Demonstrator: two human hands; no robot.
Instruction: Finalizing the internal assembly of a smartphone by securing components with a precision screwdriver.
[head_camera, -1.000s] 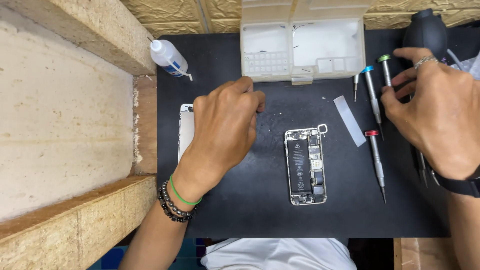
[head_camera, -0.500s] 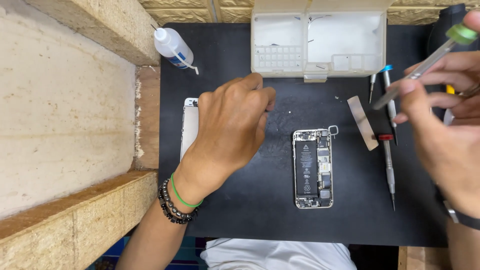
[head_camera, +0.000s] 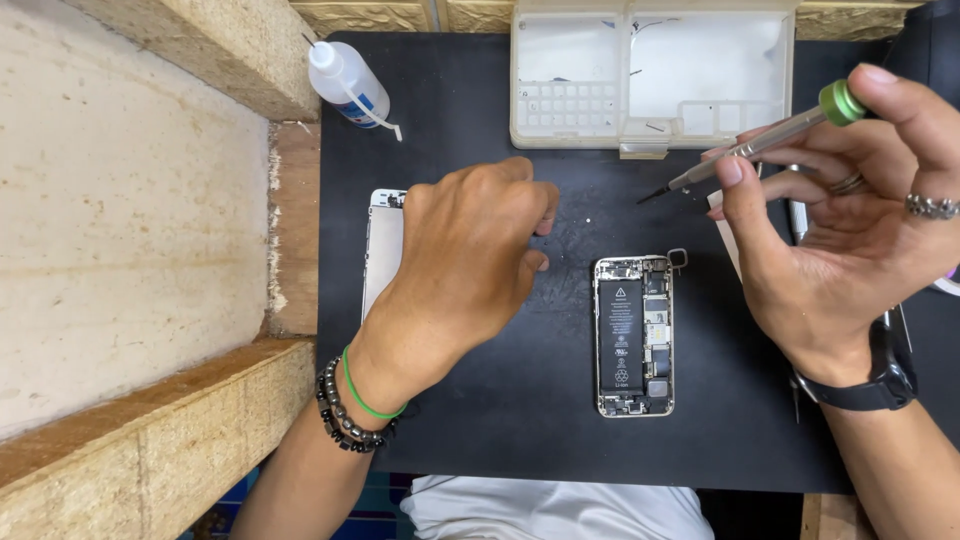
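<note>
Our right hand (head_camera: 850, 250) has lifted the green-capped screwdriver (head_camera: 760, 145) off the bench mat (head_camera: 500, 420), fingers clamped on it, tip angled toward the opened phone (head_camera: 634, 335) below; left hand (head_camera: 470, 260) stays curled near the detached screen (head_camera: 383, 250), grip unclear.

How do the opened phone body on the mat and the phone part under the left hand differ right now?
The opened phone body lies in full view, battery and boards showing; the silver phone part is largely covered by the left hand, showing only a plain pale surface. The body lies mid-mat below the parts tray; the silver part lies near the mat's left edge. Both lie flat, lengthwise, on the black mat.
</note>
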